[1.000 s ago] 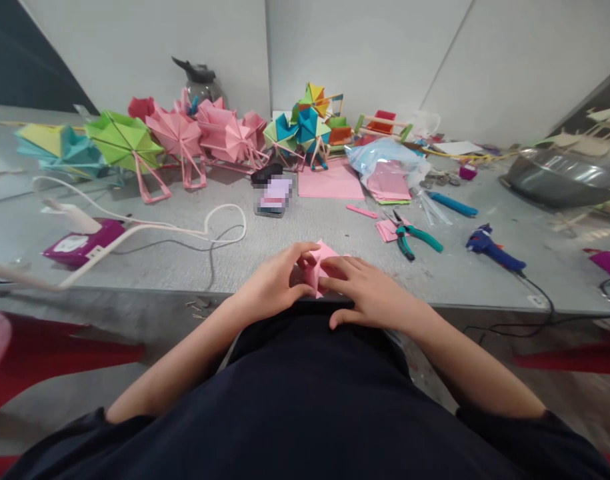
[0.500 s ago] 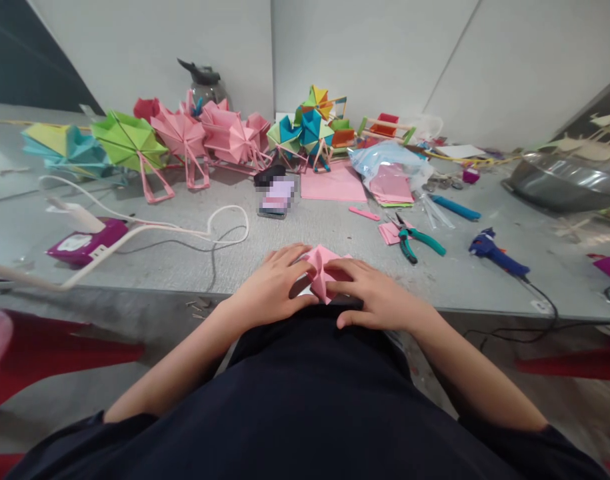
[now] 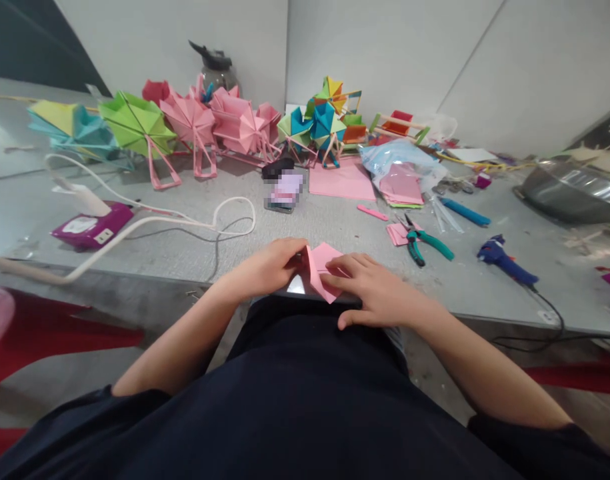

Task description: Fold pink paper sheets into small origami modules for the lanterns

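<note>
A folded piece of pink origami paper [image 3: 325, 257] lies at the table's near edge, with one flap standing up on its left side. My left hand [image 3: 277, 263] is closed at that raised flap, pinching it between fingers and thumb; the fingertips are partly hidden. From the other side, my right hand [image 3: 372, 283] rests its stretched fingers on the paper, holding it down against the table. The right thumb stays apart, off the paper.
Beyond the hands lie pliers [image 3: 419, 241] on small pink sheets, a pink cutter [image 3: 373, 213], a phone [image 3: 286, 190] and a blue glue gun [image 3: 507, 260]. Folded paper wheels [image 3: 135, 123] line the back. A purple power socket [image 3: 92, 225] with a white cable sits left; a metal bowl [image 3: 555, 190] right.
My left hand has shifted to the paper's left flap, and the paper has opened out from its peaked shape. My right hand's fingers now lie flatter on it. The view has moved slightly.
</note>
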Demonstrator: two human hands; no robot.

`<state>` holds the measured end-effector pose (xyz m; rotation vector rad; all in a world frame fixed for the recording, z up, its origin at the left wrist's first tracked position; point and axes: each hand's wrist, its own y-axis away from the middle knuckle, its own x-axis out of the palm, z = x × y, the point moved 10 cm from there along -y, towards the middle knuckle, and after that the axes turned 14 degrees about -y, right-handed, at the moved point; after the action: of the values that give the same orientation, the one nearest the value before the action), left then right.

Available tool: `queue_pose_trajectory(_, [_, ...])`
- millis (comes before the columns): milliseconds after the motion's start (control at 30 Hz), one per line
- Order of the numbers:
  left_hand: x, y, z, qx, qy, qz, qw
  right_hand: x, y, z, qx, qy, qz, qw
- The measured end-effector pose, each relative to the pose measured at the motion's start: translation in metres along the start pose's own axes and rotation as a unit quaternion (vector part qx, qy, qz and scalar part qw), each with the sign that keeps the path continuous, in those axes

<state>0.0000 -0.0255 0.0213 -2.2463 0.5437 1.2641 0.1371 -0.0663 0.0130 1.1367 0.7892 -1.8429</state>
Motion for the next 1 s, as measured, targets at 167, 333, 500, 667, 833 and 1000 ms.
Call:
queue_pose_trajectory(167, [-0.002,0.000,-0.004,0.027,0.033,0.002,0.999,-0.001,-0.012,0.000,-0.009,0.032,0.028,0.999])
queue_pose_trajectory(333, [-0.002,0.002,-0.002,0.020,0.062,0.002,0.998,0.000,-0.023,0.002,-0.029,0.065,0.050,0.996])
queue_pose_trajectory(500, [-0.002,0.001,-0.001,0.016,0.045,-0.006,0.999,-0.001,-0.031,0.001,-0.035,0.078,0.048,0.995])
queue_pose_trajectory(667, [-0.002,-0.002,-0.006,0.033,0.043,-0.020,0.998,-0.004,-0.026,-0.002,-0.013,0.030,0.029,0.999])
queue_pose_trajectory(833, [-0.002,0.000,-0.009,0.038,0.045,-0.022,0.998,-0.007,-0.012,-0.009,0.011,-0.033,-0.004,0.999])
queue_pose_trajectory(1000, [0.001,0.001,-0.008,0.048,0.029,-0.019,0.998,-0.002,-0.008,-0.008,0.017,-0.033,-0.009,0.999])
